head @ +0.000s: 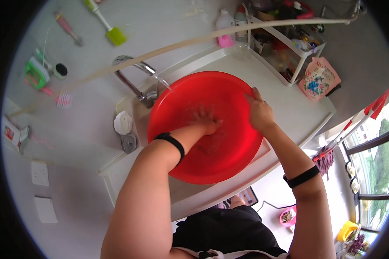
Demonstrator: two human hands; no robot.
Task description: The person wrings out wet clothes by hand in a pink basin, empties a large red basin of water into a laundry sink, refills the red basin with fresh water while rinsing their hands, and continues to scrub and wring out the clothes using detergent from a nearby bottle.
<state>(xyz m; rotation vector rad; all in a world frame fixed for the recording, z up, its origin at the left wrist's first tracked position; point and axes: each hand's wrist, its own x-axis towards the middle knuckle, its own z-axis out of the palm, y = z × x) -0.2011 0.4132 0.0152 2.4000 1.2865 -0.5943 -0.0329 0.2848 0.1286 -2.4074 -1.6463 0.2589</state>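
A large round red plastic basin (227,165) rests tilted over the sink, with some water in it. My left hand (205,120) is inside, fingers spread near the bottom and blurred; nothing shows in its grasp. At the basin's right side, my right hand (260,108) grips the rim, thumb and fingers around the edge. Water (162,82) runs from the chrome faucet (129,77) at the upper left towards the basin's rim. Both forearms wear black bands.
A white shelf rack (298,64) with bottles and tools stands at the upper right, beside a pink printed pouch (320,79). A white shell-shaped soap dish (123,123) sits left of the sink. Brushes hang on the wall, among them a green-bristled brush (116,36). A beige hose (181,41) crosses above.
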